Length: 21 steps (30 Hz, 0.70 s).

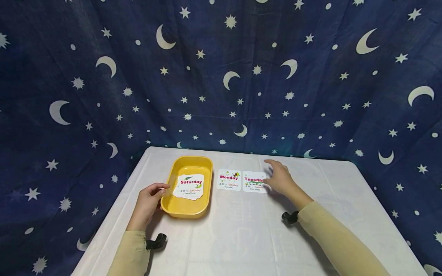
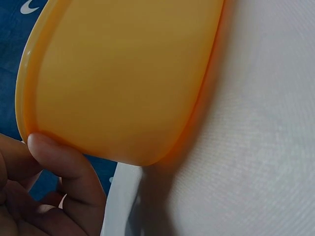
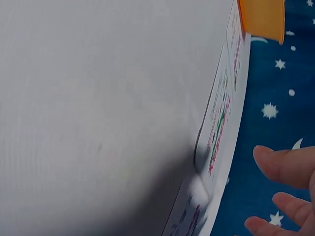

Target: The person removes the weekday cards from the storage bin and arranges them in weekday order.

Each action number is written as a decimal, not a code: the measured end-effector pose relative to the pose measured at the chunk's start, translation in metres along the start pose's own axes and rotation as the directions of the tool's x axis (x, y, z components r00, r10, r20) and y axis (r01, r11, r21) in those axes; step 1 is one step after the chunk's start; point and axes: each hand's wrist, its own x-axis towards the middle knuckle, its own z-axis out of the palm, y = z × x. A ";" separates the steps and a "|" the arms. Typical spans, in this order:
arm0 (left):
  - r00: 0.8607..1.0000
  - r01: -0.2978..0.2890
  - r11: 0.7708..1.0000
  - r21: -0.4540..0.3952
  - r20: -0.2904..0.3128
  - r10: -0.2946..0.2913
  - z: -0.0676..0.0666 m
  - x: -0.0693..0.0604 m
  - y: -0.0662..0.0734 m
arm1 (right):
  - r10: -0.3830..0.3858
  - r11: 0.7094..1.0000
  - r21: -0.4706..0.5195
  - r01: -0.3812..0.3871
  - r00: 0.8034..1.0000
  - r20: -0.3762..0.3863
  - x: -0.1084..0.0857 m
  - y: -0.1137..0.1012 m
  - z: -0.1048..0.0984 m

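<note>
Right hand [image 1: 280, 180], fingers spread, hung over the Tuesday card [image 1: 252, 184], beside the Monday card [image 1: 229, 182]; left hand [image 1: 147, 200] pinched the yellow tray [image 1: 186, 209] under the Saturday card [image 1: 189, 187]. Level edges seemed key!

I see dark blue cloth [image 1: 207, 82] hanging behind the lightly creased white tabletop [image 1: 238, 237] and along both sides, scattered with pale crescent moons [image 1: 160, 38], stars [image 1: 230, 22] and dots [image 1: 274, 45]; the tabletop's far corners are rounded.

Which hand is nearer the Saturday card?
Left: the left hand holds the yellow tray's side, left of the Saturday card; the right hand is farther right, by the Tuesday card.
</note>
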 end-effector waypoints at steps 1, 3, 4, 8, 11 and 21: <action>1.000 0.000 1.000 0.001 0.000 0.000 0.000 0.000 0.000 | 0.001 1.000 -0.004 -0.001 1.000 0.003 0.000 -0.002 0.002; 1.000 0.001 1.000 -0.003 0.002 -0.001 0.000 -0.001 0.001 | -0.008 1.000 -0.016 0.008 1.000 0.006 -0.002 -0.006 0.005; 1.000 0.001 1.000 -0.005 0.003 -0.001 0.000 -0.001 0.001 | -0.017 1.000 -0.023 0.018 1.000 0.006 -0.002 -0.008 0.006; 1.000 0.002 1.000 -0.015 0.006 -0.002 0.000 -0.002 0.001 | -0.082 0.995 -0.056 0.082 0.997 0.010 -0.004 -0.014 0.015; 1.000 0.006 1.000 -0.013 0.005 -0.005 0.000 -0.001 0.001 | -0.122 0.990 -0.071 0.123 0.992 0.017 -0.005 -0.020 0.021; 1.000 0.002 1.000 -0.005 0.005 -0.002 0.000 -0.001 0.000 | -0.211 0.966 -0.135 0.220 0.975 0.074 -0.014 -0.049 0.037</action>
